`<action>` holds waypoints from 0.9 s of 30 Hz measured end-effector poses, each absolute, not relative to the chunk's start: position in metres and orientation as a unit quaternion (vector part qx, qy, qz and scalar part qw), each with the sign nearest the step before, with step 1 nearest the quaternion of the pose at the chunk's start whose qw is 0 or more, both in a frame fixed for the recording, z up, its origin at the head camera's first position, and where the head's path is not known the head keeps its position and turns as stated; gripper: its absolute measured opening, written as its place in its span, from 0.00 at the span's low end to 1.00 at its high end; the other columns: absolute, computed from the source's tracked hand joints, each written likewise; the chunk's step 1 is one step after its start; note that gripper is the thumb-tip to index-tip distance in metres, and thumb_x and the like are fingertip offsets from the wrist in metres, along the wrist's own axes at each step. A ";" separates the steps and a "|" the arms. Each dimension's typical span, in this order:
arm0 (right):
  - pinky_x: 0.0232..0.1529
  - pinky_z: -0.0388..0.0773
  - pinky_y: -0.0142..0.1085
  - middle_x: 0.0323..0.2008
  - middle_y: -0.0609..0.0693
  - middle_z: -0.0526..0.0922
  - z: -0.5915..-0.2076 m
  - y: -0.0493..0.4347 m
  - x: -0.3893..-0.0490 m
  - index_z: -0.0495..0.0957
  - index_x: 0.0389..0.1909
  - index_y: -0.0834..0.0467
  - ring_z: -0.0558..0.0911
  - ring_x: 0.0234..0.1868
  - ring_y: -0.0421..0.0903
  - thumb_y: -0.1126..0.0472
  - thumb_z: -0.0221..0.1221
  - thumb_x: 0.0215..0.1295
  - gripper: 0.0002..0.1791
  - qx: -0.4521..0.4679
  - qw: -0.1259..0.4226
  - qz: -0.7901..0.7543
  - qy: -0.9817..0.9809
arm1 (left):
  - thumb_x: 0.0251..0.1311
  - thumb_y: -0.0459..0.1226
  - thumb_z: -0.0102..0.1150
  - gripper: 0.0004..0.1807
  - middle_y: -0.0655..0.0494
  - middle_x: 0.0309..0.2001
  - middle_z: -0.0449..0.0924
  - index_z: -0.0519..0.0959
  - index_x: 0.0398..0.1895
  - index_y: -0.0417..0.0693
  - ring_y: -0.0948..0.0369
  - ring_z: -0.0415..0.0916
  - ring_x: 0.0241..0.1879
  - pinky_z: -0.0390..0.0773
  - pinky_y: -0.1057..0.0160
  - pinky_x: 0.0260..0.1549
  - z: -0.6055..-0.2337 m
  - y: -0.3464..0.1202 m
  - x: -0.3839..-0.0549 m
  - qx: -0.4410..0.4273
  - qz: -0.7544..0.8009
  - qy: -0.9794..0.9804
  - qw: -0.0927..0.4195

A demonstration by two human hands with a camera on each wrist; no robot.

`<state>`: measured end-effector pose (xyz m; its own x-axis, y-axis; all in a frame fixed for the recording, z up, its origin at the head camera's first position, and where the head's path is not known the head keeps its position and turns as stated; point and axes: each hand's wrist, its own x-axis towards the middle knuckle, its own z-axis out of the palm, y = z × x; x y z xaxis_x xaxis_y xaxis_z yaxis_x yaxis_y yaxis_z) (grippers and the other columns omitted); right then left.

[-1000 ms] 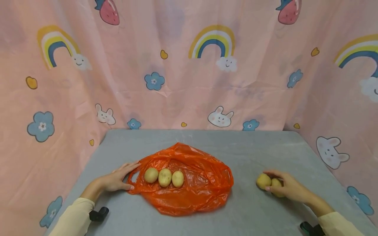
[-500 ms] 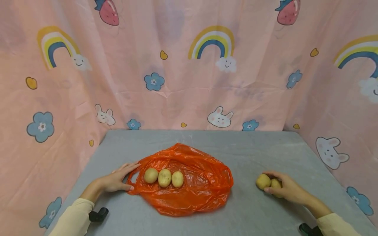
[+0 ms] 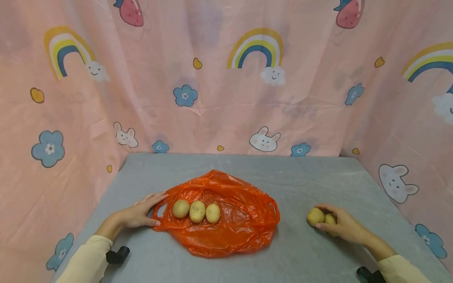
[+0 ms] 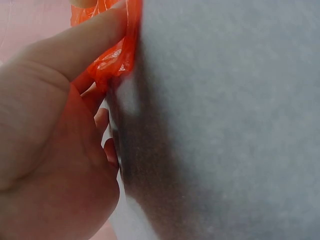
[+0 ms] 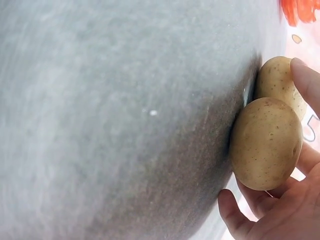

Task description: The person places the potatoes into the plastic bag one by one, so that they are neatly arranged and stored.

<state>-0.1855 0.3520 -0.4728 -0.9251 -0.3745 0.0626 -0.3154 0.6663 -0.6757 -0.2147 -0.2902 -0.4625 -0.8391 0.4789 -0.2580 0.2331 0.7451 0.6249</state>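
Note:
An orange-red plastic bag [image 3: 244, 232] lies spread on the table, with three potatoes [image 3: 197, 211] in a row on its left half. My left hand [image 3: 136, 215] rests at the bag's left handle, thumb [image 4: 85, 42] and fingertips touching the plastic, fingers fairly straight. Off to the right of the bag, two more potatoes sit side by side on the table. My right hand [image 3: 348, 227] curls round them from the right. In the right wrist view, its thumb [image 5: 307, 85] touches the farther potato [image 5: 277, 80], and its fingers reach behind the nearer potato [image 5: 266, 144].
The grey table [image 3: 297, 259] stretches around the bag, its far edge against a pink curtain [image 3: 219, 125] with printed rainbows, flowers and rabbits. More of that curtain hangs on both sides. A black wrist device [image 3: 118, 255] sits at the left sleeve [image 3: 88, 259].
The view has tilted very slightly. Both hands, the bag and all the potatoes stay where they were.

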 end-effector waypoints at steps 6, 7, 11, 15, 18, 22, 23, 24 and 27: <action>0.40 0.74 0.26 0.55 0.64 0.82 -0.470 0.350 -0.186 0.74 0.62 0.70 0.74 0.45 0.25 0.59 0.70 0.62 0.31 -0.185 0.042 -0.351 0.917 | 0.59 0.49 0.69 0.50 0.38 0.81 0.45 0.54 0.80 0.48 0.33 0.38 0.78 0.37 0.17 0.63 -0.462 -0.290 -0.215 0.197 0.302 0.910 0.206; 0.40 0.74 0.26 0.55 0.64 0.82 -0.469 0.350 -0.186 0.74 0.62 0.70 0.74 0.45 0.25 0.59 0.70 0.61 0.31 -0.183 0.042 -0.351 0.918 | 0.59 0.49 0.69 0.50 0.38 0.81 0.45 0.54 0.80 0.48 0.33 0.38 0.78 0.37 0.17 0.63 -0.461 -0.290 -0.215 0.197 0.303 0.909 0.207; 0.41 0.75 0.26 0.55 0.65 0.82 -0.468 0.348 -0.186 0.74 0.61 0.71 0.74 0.45 0.26 0.58 0.70 0.61 0.32 -0.178 0.047 -0.349 0.919 | 0.59 0.49 0.69 0.50 0.37 0.81 0.45 0.54 0.80 0.47 0.32 0.37 0.78 0.36 0.17 0.63 -0.460 -0.290 -0.214 0.198 0.305 0.908 0.207; 0.42 0.74 0.26 0.55 0.64 0.82 -0.467 0.347 -0.186 0.74 0.61 0.70 0.74 0.45 0.25 0.57 0.71 0.61 0.32 -0.177 0.048 -0.339 0.923 | 0.59 0.47 0.70 0.49 0.37 0.81 0.46 0.55 0.80 0.46 0.32 0.37 0.78 0.36 0.17 0.63 -0.459 -0.289 -0.214 0.198 0.301 0.911 0.202; 0.42 0.74 0.27 0.54 0.64 0.82 -0.467 0.347 -0.186 0.75 0.61 0.70 0.74 0.45 0.25 0.58 0.71 0.61 0.31 -0.179 0.046 -0.335 0.924 | 0.57 0.45 0.72 0.49 0.36 0.80 0.48 0.58 0.78 0.44 0.31 0.42 0.77 0.42 0.19 0.65 -0.459 -0.286 -0.215 0.203 0.289 0.917 0.185; 0.41 0.74 0.27 0.54 0.65 0.82 -0.468 0.347 -0.186 0.75 0.61 0.71 0.74 0.46 0.26 0.59 0.70 0.61 0.31 -0.184 0.048 -0.334 0.923 | 0.51 0.42 0.76 0.47 0.37 0.77 0.55 0.65 0.75 0.40 0.32 0.51 0.73 0.54 0.24 0.65 -0.458 -0.281 -0.216 0.214 0.268 0.927 0.150; 0.41 0.74 0.27 0.54 0.64 0.82 -0.468 0.347 -0.186 0.75 0.61 0.70 0.74 0.45 0.26 0.59 0.70 0.61 0.31 -0.183 0.047 -0.333 0.924 | 0.49 0.41 0.77 0.47 0.37 0.76 0.57 0.66 0.74 0.40 0.33 0.53 0.72 0.57 0.25 0.65 -0.458 -0.280 -0.216 0.217 0.265 0.929 0.142; 0.42 0.75 0.27 0.54 0.65 0.82 -0.468 0.347 -0.186 0.75 0.60 0.70 0.74 0.45 0.26 0.59 0.71 0.60 0.31 -0.183 0.047 -0.332 0.924 | 0.48 0.40 0.77 0.47 0.37 0.75 0.59 0.67 0.73 0.40 0.34 0.54 0.71 0.59 0.27 0.65 -0.458 -0.279 -0.217 0.217 0.264 0.930 0.137; 0.42 0.75 0.26 0.55 0.64 0.83 -0.467 0.347 -0.187 0.75 0.60 0.69 0.74 0.46 0.25 0.58 0.71 0.60 0.31 -0.181 0.044 -0.329 0.926 | 0.46 0.40 0.79 0.46 0.38 0.72 0.62 0.70 0.71 0.39 0.35 0.57 0.69 0.61 0.29 0.64 -0.459 -0.278 -0.217 0.214 0.267 0.930 0.134</action>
<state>-0.1865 0.3472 -0.4670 -0.9306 -0.3642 0.0367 -0.3059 0.7186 -0.6245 -0.2172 -0.2776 -0.4586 -0.8729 0.4688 -0.1349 0.3259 0.7661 0.5539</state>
